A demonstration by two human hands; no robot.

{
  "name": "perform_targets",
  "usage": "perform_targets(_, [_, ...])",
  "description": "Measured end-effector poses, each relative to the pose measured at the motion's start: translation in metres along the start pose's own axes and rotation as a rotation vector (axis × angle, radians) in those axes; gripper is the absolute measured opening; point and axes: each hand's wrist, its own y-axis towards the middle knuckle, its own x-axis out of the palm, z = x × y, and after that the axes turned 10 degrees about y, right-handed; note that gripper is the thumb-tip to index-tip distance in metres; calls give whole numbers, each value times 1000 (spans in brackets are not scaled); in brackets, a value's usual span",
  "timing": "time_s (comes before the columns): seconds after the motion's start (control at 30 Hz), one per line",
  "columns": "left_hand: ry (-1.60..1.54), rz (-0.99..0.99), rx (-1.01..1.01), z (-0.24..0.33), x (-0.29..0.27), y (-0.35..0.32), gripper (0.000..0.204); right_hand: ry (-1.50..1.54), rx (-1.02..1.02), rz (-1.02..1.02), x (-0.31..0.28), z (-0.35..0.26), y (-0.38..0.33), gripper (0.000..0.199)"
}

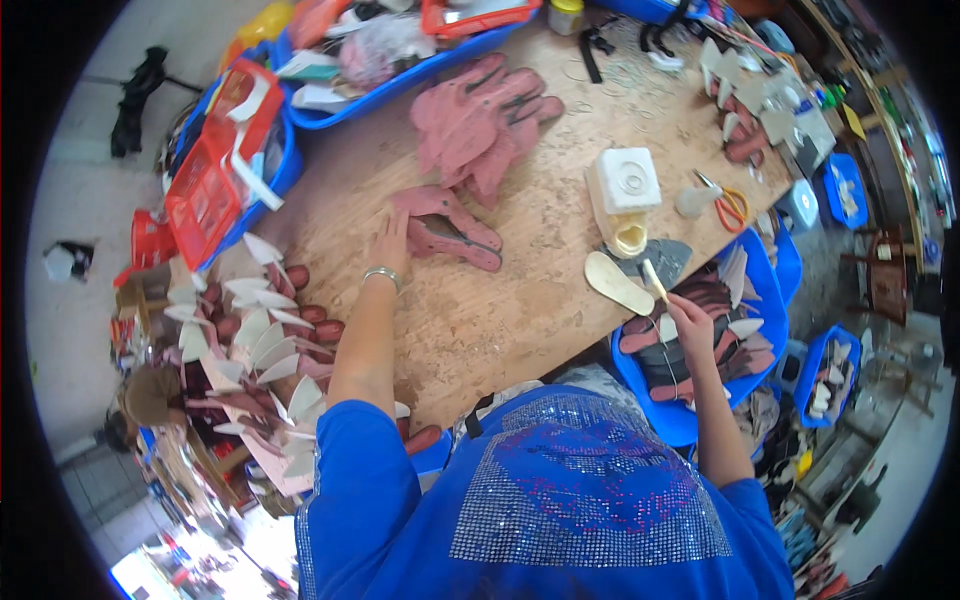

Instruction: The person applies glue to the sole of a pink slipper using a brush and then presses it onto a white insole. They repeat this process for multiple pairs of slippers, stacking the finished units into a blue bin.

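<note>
Touching fingers (392,228) — pink shoe piece (445,232)

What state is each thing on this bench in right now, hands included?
Left hand: flat on the pink shoe piece, not gripping.
Right hand: closed around a brush.
White glue container: lying tipped, its round mouth open.
Scissors: lying flat, unused.
Cream insole: lying flat.
Pink stack: loosely piled.
</note>
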Motion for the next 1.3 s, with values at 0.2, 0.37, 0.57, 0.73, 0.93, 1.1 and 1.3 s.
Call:
perform_targets(0.2, [-10, -152, 38, 14, -18, 5, 83, 100, 17, -12, -1, -4, 5, 28])
perform_targets(0.37, [87, -90, 98, 21, -30, -12, 57, -64, -100, 17, -11, 9, 18, 27])
perform_targets(0.57, [-194, 75, 320, 40, -71, -66, 15, -748, -400, -24, 11, -22, 59, 24])
perform_targets(0.73, [-916, -351, 188, 95, -106, -110, 20, -1004, -544, -98, 30, -37, 95, 20])
perform_targets(0.93, [-1445, -533, -22, 179, -103, -140, 30, -1121, -593, -157, 32, -36, 112, 16])
perform_targets(1.1, [-1733, -575, -272, 229, -87, -150, 35, -1136, -600, -159, 22, -48, 93, 16])
perform_targets(1.3, [-1942, -678, -434, 239, -66, -168, 33, -852, -502, -69, -3, -10, 44, 18])
